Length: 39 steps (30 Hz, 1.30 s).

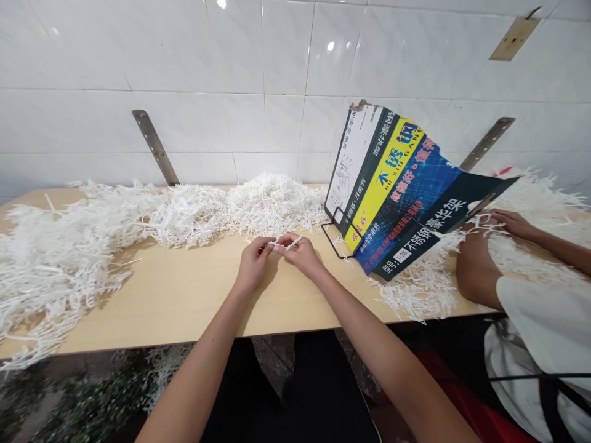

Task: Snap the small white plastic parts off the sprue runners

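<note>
Over the middle of the wooden table [184, 301], my left hand [254, 261] and my right hand [302, 253] meet fingertip to fingertip. A thin white plastic piece [293, 243] is pinched in my right hand and sticks up past its fingers. My left fingers are closed at the near end of that piece; a small dark bit shows there, too small to name. Just behind my hands lies a long heap of similar white branching plastic pieces [272, 206].
A printed cardboard sheet [392, 191] leans upright in a black wire stand [333, 243] on my right. Beyond it, another person's arms [480, 264] work at more white pieces [420, 295]. Metal brackets [154, 147] stand against the tiled wall. Green foliage [96, 394] lies below the table's left.
</note>
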{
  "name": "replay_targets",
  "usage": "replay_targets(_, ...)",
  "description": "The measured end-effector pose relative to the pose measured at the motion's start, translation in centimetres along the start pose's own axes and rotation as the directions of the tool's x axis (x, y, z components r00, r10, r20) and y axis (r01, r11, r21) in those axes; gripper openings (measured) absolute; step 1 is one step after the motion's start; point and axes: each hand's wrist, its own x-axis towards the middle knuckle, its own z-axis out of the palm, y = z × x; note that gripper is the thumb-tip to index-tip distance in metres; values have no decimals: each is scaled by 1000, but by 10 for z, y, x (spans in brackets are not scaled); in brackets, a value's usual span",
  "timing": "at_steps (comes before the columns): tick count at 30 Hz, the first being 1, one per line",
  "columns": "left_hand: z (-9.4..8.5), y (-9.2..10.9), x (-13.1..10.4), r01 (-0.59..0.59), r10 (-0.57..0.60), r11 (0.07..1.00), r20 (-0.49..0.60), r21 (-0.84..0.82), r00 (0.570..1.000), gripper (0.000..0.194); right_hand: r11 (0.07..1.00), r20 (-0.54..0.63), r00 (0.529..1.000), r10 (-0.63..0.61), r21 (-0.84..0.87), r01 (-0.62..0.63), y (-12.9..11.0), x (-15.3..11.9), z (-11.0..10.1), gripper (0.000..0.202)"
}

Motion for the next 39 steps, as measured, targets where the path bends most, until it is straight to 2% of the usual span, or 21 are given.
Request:
replay_targets(6, 1, 0, 1, 15, -17, 990, 14, 141, 1000, 26, 972, 1, 999, -52, -228, 51, 3, -1, 1, 26)
replay_targets(10, 1, 3, -4, 52, -52, 980, -6, 191, 999, 30, 980, 34, 998, -48, -191, 54, 4, 1, -2, 29)
replay_targets(13, 2, 6, -4, 37, -44, 976, 25, 214, 999, 33, 977, 72, 994, -79, -194, 91, 3, 0, -1, 27)
replay_targets(18, 3, 11, -5, 10, -28, 979, 83, 203, 996, 31, 857, -29, 956, -290, -453, 246, 8, -1, 3, 21)
replay_targets(19, 2, 12, -7, 11, -28, 981, 86, 196, 996, 30, 843, -76, 948, -310, -483, 237, 10, 0, 2, 20)
replay_targets(21, -1, 14, -13, 17, -33, 985, 93, 172, 995, 29, 851, -250, 924, -288, -509, 128, 14, 4, -1, 19)
replay_targets(23, -3, 15, -19, 24, -37, 988, 81, 154, 996, 30, 872, -376, 895, -241, -490, 29, 17, 7, -5, 21)
replay_targets(24, -3, 15, -21, 25, -33, 988, 50, 153, 998, 31, 874, -358, 903, -239, -484, 39, 17, 8, -6, 21)
replay_targets(26, -3, 12, -20, 21, -9, 985, -69, 169, 998, 31, 866, -189, 942, -277, -475, 159, 17, 7, -6, 19)
replay_targets(28, -2, 6, -15, 28, 11, 981, -198, 193, 980, 32, 877, -69, 953, -295, -415, 241, 15, 5, -5, 17)
replay_targets(30, -3, -1, -7, 54, -6, 983, -259, 177, 966, 46, 916, -102, 958, -269, -333, 222, 14, 4, -4, 19)
replay_targets(32, -5, -5, -3, 70, -30, 988, -275, 138, 961, 60, 946, -161, 958, -236, -264, 189, 13, 3, -4, 25)
replay_targets(34, -6, -5, -2, 46, -7, 991, -294, 125, 956, 60, 964, -179, 961, -210, -204, 172, 14, 3, -4, 32)
replay_targets(36, -6, -1, -6, 11, 25, 991, -268, 131, 963, 48, 982, -190, 968, -166, -124, 144, 16, 4, -4, 33)
replay_targets(37, -5, 3, -8, 6, 20, 993, -217, 114, 976, 40, 989, -201, 969, -140, -83, 126, 17, 5, -3, 31)
replay_targets(39, -1, 10, -12, 34, -32, 998, -46, 44, 998, 32, 994, -209, 972, -108, -26, 105, 18, 5, -1, 30)
